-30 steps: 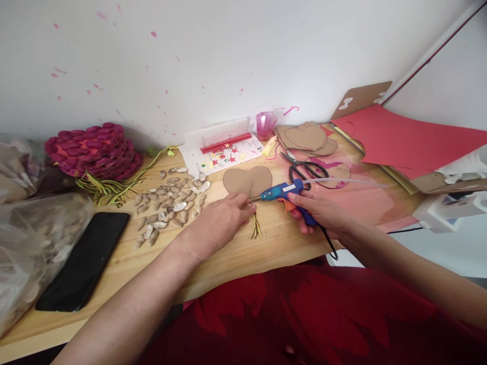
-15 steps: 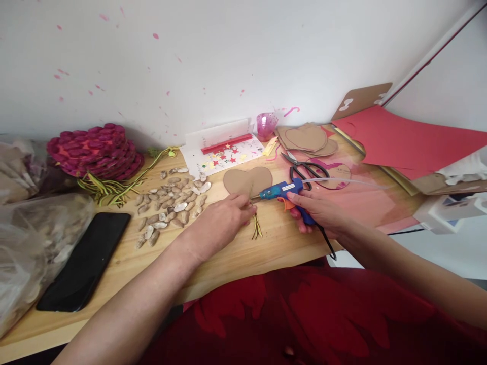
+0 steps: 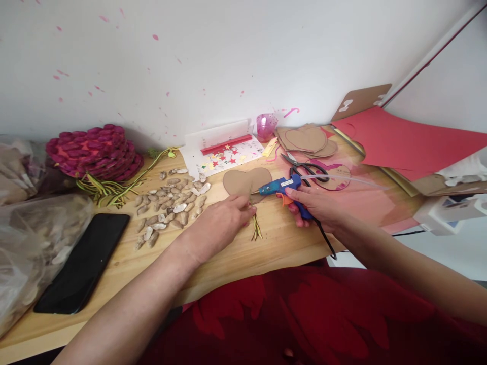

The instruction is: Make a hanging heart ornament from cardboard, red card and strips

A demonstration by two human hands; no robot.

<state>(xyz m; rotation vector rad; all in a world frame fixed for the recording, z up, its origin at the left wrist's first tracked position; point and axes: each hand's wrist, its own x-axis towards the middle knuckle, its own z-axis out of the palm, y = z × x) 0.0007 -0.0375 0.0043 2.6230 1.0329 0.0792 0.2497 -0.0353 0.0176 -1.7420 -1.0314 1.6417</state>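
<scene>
Right hand (image 3: 304, 205) wrapped round the glue gun (image 3: 280, 185)! | cardboard heart (image 3: 245, 180) at the gun's 9 o'clock, nozzle (image 3: 256, 192) pointing that way | left hand (image 3: 226, 218) at the heart's 7, pinching or pressing, can't tell | strings (image 3: 256, 229) at 6

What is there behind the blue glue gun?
Black scissors, a cardboard piece with pink edging, and a cardboard heart. The glue gun hides parts of the scissors and heart.

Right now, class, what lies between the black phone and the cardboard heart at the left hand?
In the head view, scattered peanut shells lie on the wooden table between the black phone and that cardboard heart.
</scene>
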